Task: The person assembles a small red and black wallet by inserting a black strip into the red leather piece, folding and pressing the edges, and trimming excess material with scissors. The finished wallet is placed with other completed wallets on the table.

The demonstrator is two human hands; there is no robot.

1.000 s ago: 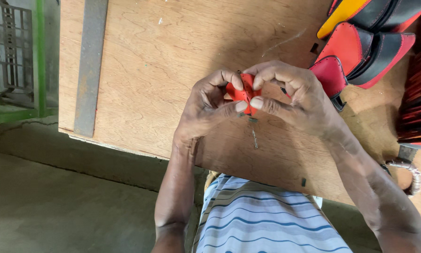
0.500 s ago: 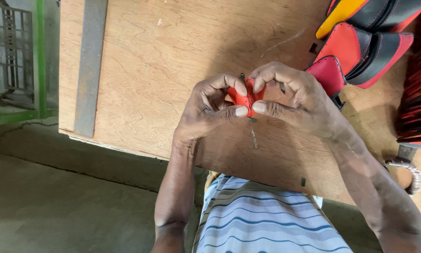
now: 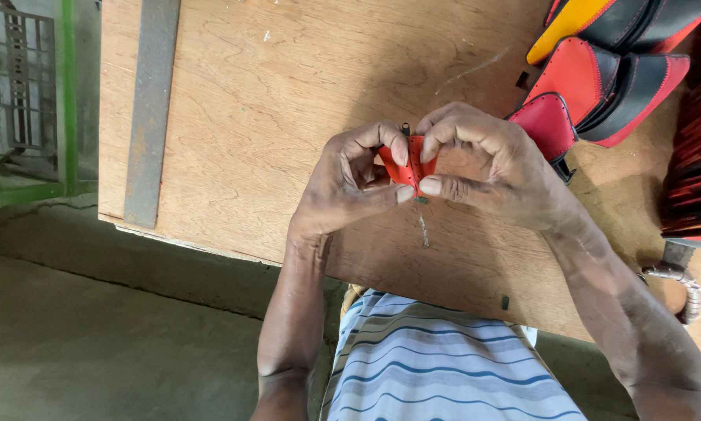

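Red leather piece (image 3: 407, 165) pinched between both hands.

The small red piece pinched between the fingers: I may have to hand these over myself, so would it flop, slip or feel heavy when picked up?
The small red piece is probably pliable: it looks folded between the left hand and right hand. It seems light, since fingertips alone carry it above the wooden board. Its matte look suggests little slipping.

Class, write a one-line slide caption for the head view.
Both hands, left and right, pinch a small red piece above a wooden board.
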